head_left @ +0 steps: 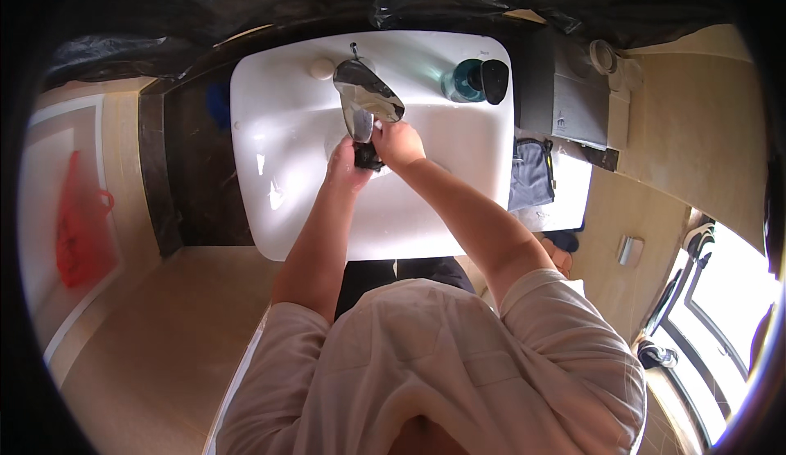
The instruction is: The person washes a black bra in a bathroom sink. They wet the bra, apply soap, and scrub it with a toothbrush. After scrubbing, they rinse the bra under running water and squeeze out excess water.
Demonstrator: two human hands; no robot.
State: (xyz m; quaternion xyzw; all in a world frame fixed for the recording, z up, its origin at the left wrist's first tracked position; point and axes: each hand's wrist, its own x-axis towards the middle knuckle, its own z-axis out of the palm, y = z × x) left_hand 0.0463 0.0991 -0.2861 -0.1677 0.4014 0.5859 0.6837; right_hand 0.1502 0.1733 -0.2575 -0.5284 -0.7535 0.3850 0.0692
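Both my hands are low in the white sink (pixel 303 209), under the chrome faucet (pixel 364 95). A small black crumpled cloth (pixel 367 157) is between them; its exact kind does not show. My left hand (pixel 350 167) is closed round the left side of the cloth. My right hand (pixel 399 144) is closed on it from the upper right, with bent fingers beside the faucet's spout. The faucet hides some of the fingertips, and I cannot make out whether water runs.
A teal pump bottle (pixel 468 81) with a black top stands at the sink's back right corner. A round pale piece (pixel 322 69) lies left of the faucet. Beyond the right rim are a grey box (pixel 580 99) and a dark folded cloth (pixel 532 173). A red bag (pixel 78 226) hangs at left.
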